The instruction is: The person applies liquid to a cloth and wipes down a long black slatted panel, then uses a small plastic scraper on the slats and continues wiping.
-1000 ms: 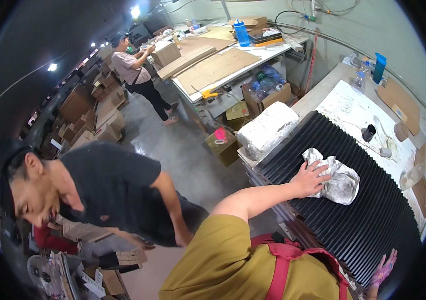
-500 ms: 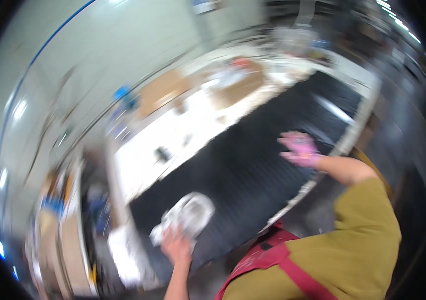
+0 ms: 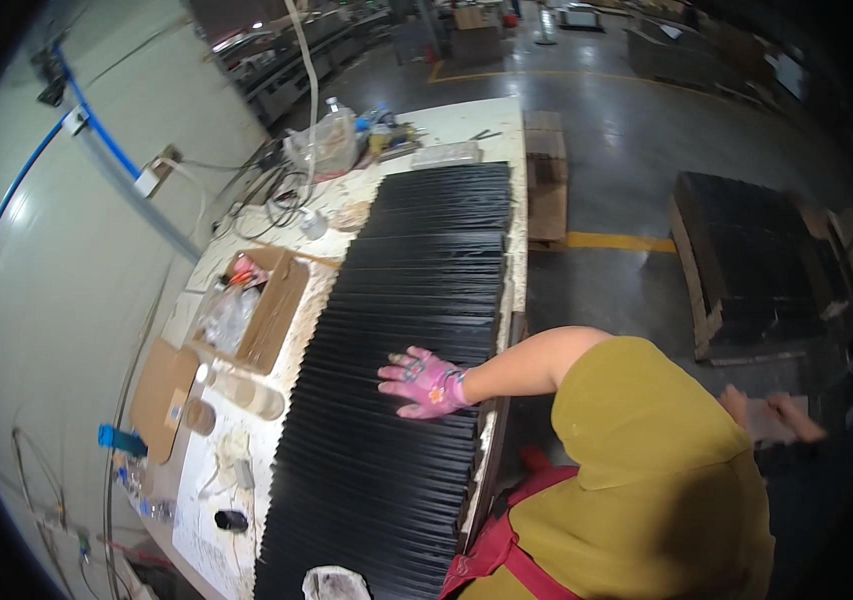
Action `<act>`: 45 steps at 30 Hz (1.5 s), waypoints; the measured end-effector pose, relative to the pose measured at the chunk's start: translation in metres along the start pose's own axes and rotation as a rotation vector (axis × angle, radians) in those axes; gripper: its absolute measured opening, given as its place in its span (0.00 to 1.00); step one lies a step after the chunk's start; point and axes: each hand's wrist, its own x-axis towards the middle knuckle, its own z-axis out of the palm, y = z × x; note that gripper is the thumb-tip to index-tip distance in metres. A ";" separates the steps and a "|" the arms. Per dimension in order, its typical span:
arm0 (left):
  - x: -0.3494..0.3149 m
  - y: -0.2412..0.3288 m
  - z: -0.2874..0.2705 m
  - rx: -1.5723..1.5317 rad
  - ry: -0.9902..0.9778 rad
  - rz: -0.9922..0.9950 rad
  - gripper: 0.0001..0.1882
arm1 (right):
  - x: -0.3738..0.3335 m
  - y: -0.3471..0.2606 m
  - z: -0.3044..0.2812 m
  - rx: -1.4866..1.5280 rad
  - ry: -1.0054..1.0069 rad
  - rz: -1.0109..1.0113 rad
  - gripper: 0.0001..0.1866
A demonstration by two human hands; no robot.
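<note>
One gloved right hand (image 3: 422, 383) of yours, spread on black strips (image 3: 397, 290) | rag (image 3: 335, 584) below-left | left hand gone from view, rag grip untellable

Strips (image 3: 397, 290) lie side by side along the right part of the bench (image 3: 504, 130). My right hand (image 3: 427, 384) is on top of them, around mid-run. Rag (image 3: 335, 584) on them too, at the near end. Left of the strips: box (image 3: 281, 318) with plastic (image 3: 230, 318) in it. Roll (image 3: 201, 417) just nearer me than the box. Cardboard (image 3: 159, 405) left of both, bottle (image 3: 123, 440) further left. Bag (image 3: 332, 145) at the bench's far end, cable (image 3: 287, 200) between it and the box. Wall (image 3: 97, 190) left of everything. Right of the bench, well apart: stack (image 3: 747, 245).
</note>
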 end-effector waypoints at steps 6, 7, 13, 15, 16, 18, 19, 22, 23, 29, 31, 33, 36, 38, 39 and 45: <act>-0.001 -0.002 -0.005 -0.033 0.021 0.015 0.23 | -0.003 -0.004 -0.005 0.010 -0.020 -0.016 0.32; -0.005 -0.026 0.019 0.005 0.051 0.059 0.24 | -0.004 -0.007 -0.004 0.002 -0.024 -0.011 0.32; -0.010 -0.005 -0.019 0.017 0.096 0.086 0.23 | -0.004 -0.017 0.001 0.003 -0.096 -0.002 0.33; -0.009 -0.029 0.010 0.082 0.054 0.183 0.24 | -0.004 -0.014 -0.008 -0.037 -0.041 -0.043 0.32; -0.002 -0.014 -0.001 -0.058 0.091 0.157 0.26 | -0.005 -0.009 -0.005 -0.082 0.035 -0.044 0.31; 0.004 -0.007 -0.004 -0.170 0.006 0.095 0.24 | -0.002 -0.009 -0.019 -0.107 -0.005 -0.034 0.31; 0.004 -0.003 -0.012 -0.249 0.023 0.081 0.23 | -0.001 -0.003 -0.012 -0.094 0.040 -0.034 0.31; 0.011 -0.015 0.002 -0.395 0.136 0.131 0.18 | 0.004 0.007 0.000 -0.079 0.027 0.024 0.31; 0.012 -0.016 -0.002 -0.357 0.159 0.129 0.16 | 0.004 0.007 0.004 -0.096 0.022 0.008 0.31; 0.038 0.006 -0.063 -0.577 0.323 -0.078 0.12 | 0.001 0.006 0.002 -0.095 0.110 -0.030 0.30; 0.055 0.020 -0.098 -0.527 0.355 -0.156 0.13 | -0.006 -0.003 -0.031 -0.028 0.109 -0.087 0.27; 0.067 0.040 -0.120 -0.599 0.419 -0.072 0.12 | -0.002 -0.031 -0.060 -0.033 -0.061 -0.010 0.22; 0.104 0.107 -0.071 -0.907 0.396 0.119 0.12 | -0.002 -0.023 0.008 0.083 0.216 -0.075 0.35; 0.120 0.136 -0.070 -1.062 0.346 0.193 0.12 | -0.010 -0.033 -0.003 0.362 0.162 0.000 0.41; 0.128 0.169 -0.081 -0.871 0.442 0.464 0.13 | -0.016 -0.036 -0.017 0.584 0.169 0.023 0.43; 0.136 0.338 -0.109 -0.840 0.409 1.126 0.20 | -0.065 -0.030 -0.041 1.769 -0.160 0.085 0.28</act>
